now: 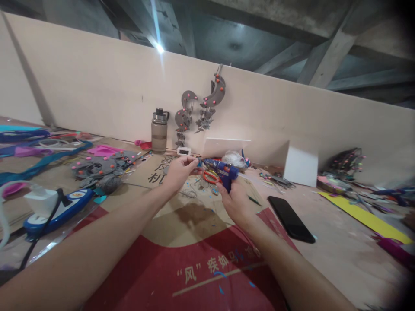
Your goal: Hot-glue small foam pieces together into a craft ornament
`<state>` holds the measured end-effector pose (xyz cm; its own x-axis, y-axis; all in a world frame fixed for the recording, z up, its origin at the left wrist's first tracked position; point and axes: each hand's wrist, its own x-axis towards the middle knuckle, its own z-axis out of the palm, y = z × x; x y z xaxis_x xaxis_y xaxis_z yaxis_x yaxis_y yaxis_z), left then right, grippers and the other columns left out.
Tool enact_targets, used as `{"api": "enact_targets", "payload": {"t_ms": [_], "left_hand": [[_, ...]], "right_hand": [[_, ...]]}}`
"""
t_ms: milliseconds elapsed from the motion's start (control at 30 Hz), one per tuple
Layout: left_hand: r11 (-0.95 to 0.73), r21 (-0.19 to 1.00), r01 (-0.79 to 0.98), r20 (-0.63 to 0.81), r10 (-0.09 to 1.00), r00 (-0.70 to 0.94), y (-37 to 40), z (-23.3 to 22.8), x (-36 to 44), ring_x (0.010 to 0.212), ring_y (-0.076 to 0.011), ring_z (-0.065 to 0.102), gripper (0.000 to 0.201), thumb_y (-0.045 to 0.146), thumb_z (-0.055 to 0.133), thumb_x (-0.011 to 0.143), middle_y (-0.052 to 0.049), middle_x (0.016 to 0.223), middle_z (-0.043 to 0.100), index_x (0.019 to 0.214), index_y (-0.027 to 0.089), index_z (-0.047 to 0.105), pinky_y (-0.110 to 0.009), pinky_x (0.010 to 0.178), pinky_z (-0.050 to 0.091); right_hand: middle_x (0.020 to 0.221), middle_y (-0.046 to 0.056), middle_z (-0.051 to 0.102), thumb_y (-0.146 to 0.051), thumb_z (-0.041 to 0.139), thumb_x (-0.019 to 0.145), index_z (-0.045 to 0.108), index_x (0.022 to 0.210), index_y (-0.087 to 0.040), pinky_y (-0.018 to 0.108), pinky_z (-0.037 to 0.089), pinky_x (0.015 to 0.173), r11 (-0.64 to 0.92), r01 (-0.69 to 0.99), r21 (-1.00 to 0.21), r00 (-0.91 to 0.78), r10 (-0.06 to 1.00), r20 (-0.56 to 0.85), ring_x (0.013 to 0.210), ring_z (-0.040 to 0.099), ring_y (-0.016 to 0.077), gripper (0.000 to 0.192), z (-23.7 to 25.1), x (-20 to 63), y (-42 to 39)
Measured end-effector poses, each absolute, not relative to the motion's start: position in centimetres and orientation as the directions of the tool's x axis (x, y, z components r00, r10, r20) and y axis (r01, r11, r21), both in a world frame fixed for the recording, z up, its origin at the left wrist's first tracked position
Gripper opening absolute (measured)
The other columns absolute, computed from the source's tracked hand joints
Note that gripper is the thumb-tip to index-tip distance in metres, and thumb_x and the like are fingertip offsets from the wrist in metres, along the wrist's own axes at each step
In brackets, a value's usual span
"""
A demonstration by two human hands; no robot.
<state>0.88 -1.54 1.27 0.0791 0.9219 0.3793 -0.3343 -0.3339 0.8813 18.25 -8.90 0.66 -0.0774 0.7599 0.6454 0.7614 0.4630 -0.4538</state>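
My right hand grips a blue glue gun by its handle, with the nozzle pointing left. My left hand pinches a small piece at the nozzle tip; the piece is too small to make out. Red-handled scissors lie on the cardboard just behind the gun. Both hands are held over a brown and red cardboard sheet with printed characters.
A black phone lies right of my right hand. A water bottle stands by the back wall, with grey felt ornaments hung above. Grey felt pieces, a blue power strip, a white box and yellow paper lie around.
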Motion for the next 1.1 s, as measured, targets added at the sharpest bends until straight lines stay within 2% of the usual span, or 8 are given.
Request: {"api": "enact_targets", "payload": {"t_ms": [367,1100], "left_hand": [[-0.338,0.877,-0.342,0.386,0.919,0.081,-1.46,1.11,0.87,0.064,-0.0148,0.066,0.024,0.031,0.069,0.072,-0.004,0.070,0.064,0.077,0.010,0.059,-0.032,0.069,0.055],[-0.322,0.880,-0.349,0.371,0.925,0.082,-1.45,1.14,0.90,0.062,-0.0137,0.065,0.023,0.030,0.068,0.072,-0.004,0.071,0.064,0.077,0.010,0.058,-0.030,0.067,0.054]], "right_hand": [[0.100,0.015,0.064,-0.035,0.041,0.089,0.053,0.111,-0.014,0.042,0.046,0.080,0.482,0.772,-0.414,-0.088,0.727,0.681,0.091,0.060,0.0275,0.033,0.44,18.32,-8.73],[0.094,0.014,0.064,-0.034,0.044,0.088,0.054,0.107,-0.015,0.039,0.047,0.075,0.473,0.767,-0.435,-0.067,0.732,0.678,0.084,0.060,0.0263,0.029,0.56,18.30,-8.88]]}}
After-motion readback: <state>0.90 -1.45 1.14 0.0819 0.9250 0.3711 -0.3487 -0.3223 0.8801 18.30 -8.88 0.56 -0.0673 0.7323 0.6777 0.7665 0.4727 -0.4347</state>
